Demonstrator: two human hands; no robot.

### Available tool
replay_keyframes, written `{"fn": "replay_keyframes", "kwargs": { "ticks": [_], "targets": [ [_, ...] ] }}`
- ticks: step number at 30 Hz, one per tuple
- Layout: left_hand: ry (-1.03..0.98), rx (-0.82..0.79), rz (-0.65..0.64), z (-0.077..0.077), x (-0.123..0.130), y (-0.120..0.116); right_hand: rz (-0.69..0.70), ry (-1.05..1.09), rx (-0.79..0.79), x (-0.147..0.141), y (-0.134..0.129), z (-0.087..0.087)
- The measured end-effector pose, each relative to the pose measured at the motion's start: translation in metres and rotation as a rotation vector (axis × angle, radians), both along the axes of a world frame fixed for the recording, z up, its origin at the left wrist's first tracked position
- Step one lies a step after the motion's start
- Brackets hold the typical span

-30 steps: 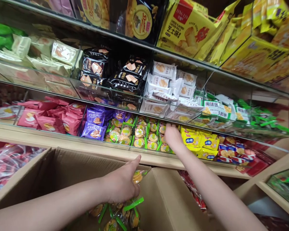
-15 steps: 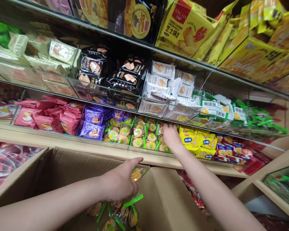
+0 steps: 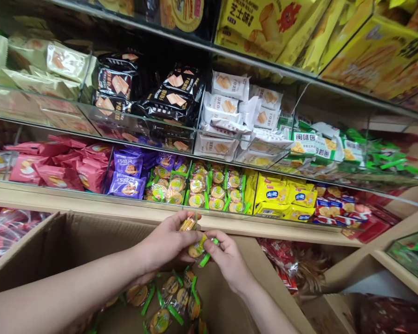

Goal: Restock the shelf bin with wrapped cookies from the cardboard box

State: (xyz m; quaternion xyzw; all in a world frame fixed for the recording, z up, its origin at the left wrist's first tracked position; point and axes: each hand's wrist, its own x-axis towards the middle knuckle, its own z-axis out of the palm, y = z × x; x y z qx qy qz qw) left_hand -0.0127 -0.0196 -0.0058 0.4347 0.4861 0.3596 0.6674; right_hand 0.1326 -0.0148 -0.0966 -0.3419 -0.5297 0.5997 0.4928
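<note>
Left hand: mine, bare, smooth across the back.
Left forearm: my bare arm, long and smooth, widest at the view's edge, narrowing evenly forward.
Right hand: bare like my other, slim in outline.
Right forearm: bare too, a shorter stretch showing, tapering likewise.

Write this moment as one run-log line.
left-hand grip: holding clear-wrapped cookie packet | right-hand grip: pinching green-edged cookie packet | below: cardboard box, similar packets inside | ahead: snack shelf
</note>
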Motion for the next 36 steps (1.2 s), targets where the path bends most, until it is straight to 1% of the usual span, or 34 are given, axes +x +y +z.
{"fn": "replay_keyframes", "kwargs": {
  "ticks": [3,5,9,14,20,26,30,36],
  "targets": [
    [0.037,-0.034,0.009,-0.002,0.000,0.002,-0.129,0.036,-0.002,0.006,0.001,-0.008],
    [0.088,-0.042,-0.020,-0.005,-0.001,0.006,-0.161,0.066,-0.046,0.011,0.001,-0.009],
    [0.212,-0.063,-0.079,-0.012,-0.001,0.012,-0.138,0.135,-0.079,0.013,-0.001,-0.011],
    [0.176,-0.089,-0.115,-0.016,0.003,0.015,-0.126,0.166,-0.086,0.010,-0.006,-0.013],
    [0.255,-0.070,-0.148,-0.020,0.008,0.012,-0.100,0.291,-0.148,0.007,-0.011,-0.017],
    [0.291,-0.071,-0.178,-0.020,0.013,0.006,-0.041,0.345,-0.186,0.002,-0.013,-0.020],
    [0.301,-0.040,-0.233,-0.020,0.012,0.005,-0.017,0.383,-0.235,0.001,-0.014,-0.022],
    [0.262,0.001,-0.281,-0.028,0.007,0.006,-0.013,0.384,-0.270,0.001,-0.016,-0.021]
  ]
}}
